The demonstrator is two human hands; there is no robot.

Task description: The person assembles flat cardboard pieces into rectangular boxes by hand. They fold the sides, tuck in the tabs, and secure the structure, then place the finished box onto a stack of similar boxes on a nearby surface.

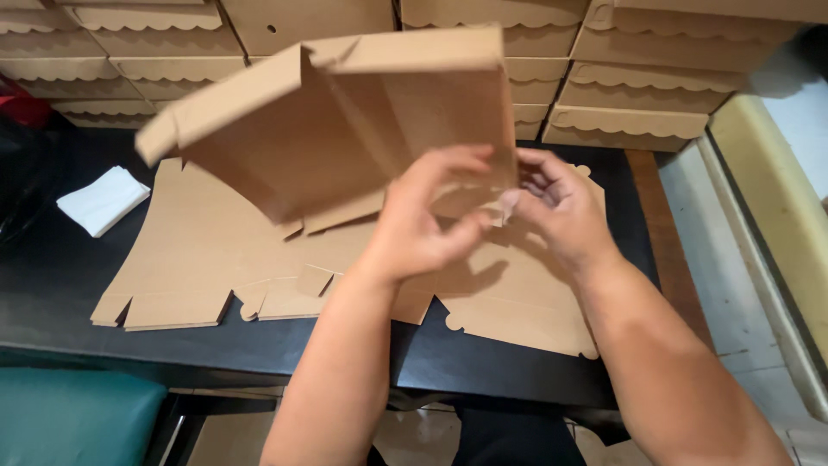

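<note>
A half-folded box blank (319,129) of plain brown cardboard hangs tilted in the air above the surface, its flat panel facing down and left, one side wall and end flaps bent up. Its near right edge sits between the fingers of both hands, over a stack of flat blanks.

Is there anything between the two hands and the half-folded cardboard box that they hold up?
Nothing visible. The left hand and the right hand both touch the half-folded cardboard box directly, raised above the flat cardboard sheets on the black table.
</note>
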